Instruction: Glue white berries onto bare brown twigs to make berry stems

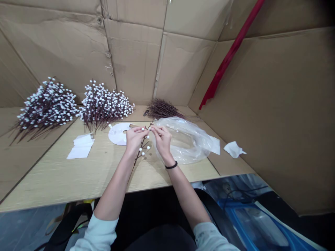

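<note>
One head-worn view looks forward and down, close over the left hand (134, 137) and right hand (162, 140), toward a cardboard wall (133, 59).

2 bunches of white-berried artificial stems (47, 104) lie side by side on the pale wood table (52, 174), near a white disc (116, 134), folded white paper (81, 148), a clear plastic bag (188, 143) and bare brown twigs (162, 108), against cardboard walls (136, 59).
</note>
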Demonstrator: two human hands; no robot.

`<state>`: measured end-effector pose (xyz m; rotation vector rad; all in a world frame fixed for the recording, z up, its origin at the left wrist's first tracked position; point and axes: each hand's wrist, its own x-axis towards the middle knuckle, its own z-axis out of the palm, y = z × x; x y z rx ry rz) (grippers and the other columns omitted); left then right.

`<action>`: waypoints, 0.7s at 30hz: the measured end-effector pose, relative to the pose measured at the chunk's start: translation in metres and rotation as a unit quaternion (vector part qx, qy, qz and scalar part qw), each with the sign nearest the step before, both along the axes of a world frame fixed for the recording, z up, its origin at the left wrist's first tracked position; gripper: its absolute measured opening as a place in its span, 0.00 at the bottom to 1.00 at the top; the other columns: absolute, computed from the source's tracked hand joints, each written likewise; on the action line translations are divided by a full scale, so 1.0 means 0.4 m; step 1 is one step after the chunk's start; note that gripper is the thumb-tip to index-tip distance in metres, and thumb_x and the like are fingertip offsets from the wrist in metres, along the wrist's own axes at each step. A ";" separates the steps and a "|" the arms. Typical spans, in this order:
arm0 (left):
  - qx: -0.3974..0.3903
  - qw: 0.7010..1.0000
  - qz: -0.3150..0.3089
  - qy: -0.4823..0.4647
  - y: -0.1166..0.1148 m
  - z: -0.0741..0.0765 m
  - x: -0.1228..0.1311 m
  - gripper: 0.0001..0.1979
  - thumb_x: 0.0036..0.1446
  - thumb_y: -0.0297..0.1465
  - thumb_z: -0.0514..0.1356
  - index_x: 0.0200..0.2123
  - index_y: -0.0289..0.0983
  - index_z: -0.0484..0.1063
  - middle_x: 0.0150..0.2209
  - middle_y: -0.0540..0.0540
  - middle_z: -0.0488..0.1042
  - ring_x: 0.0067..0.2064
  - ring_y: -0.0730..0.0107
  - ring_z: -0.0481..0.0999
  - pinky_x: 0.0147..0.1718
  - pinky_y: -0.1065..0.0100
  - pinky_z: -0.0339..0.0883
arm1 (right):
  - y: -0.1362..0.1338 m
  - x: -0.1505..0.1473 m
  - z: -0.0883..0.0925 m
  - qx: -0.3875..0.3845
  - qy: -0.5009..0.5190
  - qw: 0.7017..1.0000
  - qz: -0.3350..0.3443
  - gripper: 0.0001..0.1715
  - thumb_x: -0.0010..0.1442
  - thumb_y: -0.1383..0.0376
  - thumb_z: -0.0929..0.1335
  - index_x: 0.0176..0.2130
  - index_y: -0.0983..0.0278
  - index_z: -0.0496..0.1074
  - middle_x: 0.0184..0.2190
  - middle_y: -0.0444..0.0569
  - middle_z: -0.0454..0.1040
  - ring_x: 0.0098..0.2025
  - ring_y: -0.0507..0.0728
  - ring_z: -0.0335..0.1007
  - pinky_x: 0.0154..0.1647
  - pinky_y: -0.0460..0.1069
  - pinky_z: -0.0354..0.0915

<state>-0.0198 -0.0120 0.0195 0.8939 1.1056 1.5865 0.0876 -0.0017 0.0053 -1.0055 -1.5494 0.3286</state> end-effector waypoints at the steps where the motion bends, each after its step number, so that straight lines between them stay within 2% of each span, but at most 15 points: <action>1: 0.000 1.000 -0.005 -0.004 0.002 -0.001 -0.002 0.14 0.29 0.28 0.66 0.25 0.30 0.72 0.23 0.48 0.72 0.24 0.77 0.68 0.25 0.74 0.60 | -0.006 0.004 -0.001 0.007 0.000 1.000 -0.014 0.13 0.56 0.60 0.63 0.35 0.61 0.75 0.30 0.46 0.72 0.34 0.52 0.67 0.38 0.47 0.63; 4: -0.004 1.000 -0.012 -0.022 0.008 -0.005 -0.008 0.13 0.30 0.28 0.66 0.25 0.31 0.72 0.22 0.49 0.71 0.23 0.79 0.66 0.23 0.74 0.57 | -0.027 0.038 -0.012 0.012 -0.032 0.997 -0.065 0.15 0.58 0.59 0.62 0.35 0.62 0.75 0.29 0.47 0.70 0.30 0.51 0.65 0.33 0.46 0.62; 7: -0.008 0.999 -0.016 -0.031 0.011 -0.006 -0.013 0.12 0.31 0.29 0.66 0.23 0.31 0.72 0.21 0.50 0.70 0.22 0.80 0.64 0.23 0.74 0.56 | -0.041 0.102 -0.032 -0.046 -0.161 0.980 -0.105 0.16 0.59 0.61 0.60 0.34 0.64 0.75 0.28 0.49 0.71 0.30 0.53 0.66 0.33 0.47 0.61; 11: -0.002 0.999 -0.033 -0.023 0.004 -0.002 -0.014 0.10 0.32 0.29 0.66 0.22 0.32 0.72 0.20 0.51 0.68 0.22 0.80 0.63 0.21 0.75 0.54 | -0.007 0.192 -0.042 -0.171 -0.367 0.902 -0.151 0.16 0.57 0.71 0.58 0.36 0.68 0.73 0.36 0.56 0.73 0.38 0.57 0.68 0.40 0.49 0.60; 14: -0.012 0.999 -0.043 -0.025 0.001 0.002 -0.013 0.10 0.31 0.29 0.66 0.22 0.32 0.72 0.20 0.51 0.69 0.22 0.79 0.64 0.21 0.75 0.54 | 0.057 0.224 -0.032 -0.264 -0.449 0.834 -0.181 0.19 0.55 0.76 0.57 0.42 0.72 0.70 0.44 0.63 0.70 0.44 0.60 0.66 0.44 0.50 0.59; 17: -0.023 0.998 -0.043 -0.025 0.005 0.000 -0.011 0.11 0.31 0.29 0.66 0.23 0.32 0.73 0.21 0.50 0.70 0.23 0.79 0.65 0.21 0.75 0.54 | 0.123 0.228 -0.030 -0.291 -0.454 0.821 -0.184 0.20 0.53 0.77 0.57 0.44 0.74 0.68 0.44 0.66 0.69 0.47 0.62 0.65 0.47 0.51 0.57; 21: -0.023 0.999 -0.041 -0.024 0.016 -0.011 -0.012 0.11 0.30 0.29 0.66 0.23 0.32 0.73 0.21 0.49 0.70 0.23 0.79 0.65 0.21 0.75 0.55 | 0.180 0.230 -0.050 -0.294 -0.439 0.827 -0.193 0.18 0.55 0.75 0.58 0.42 0.74 0.70 0.43 0.69 0.70 0.47 0.63 0.66 0.47 0.52 0.57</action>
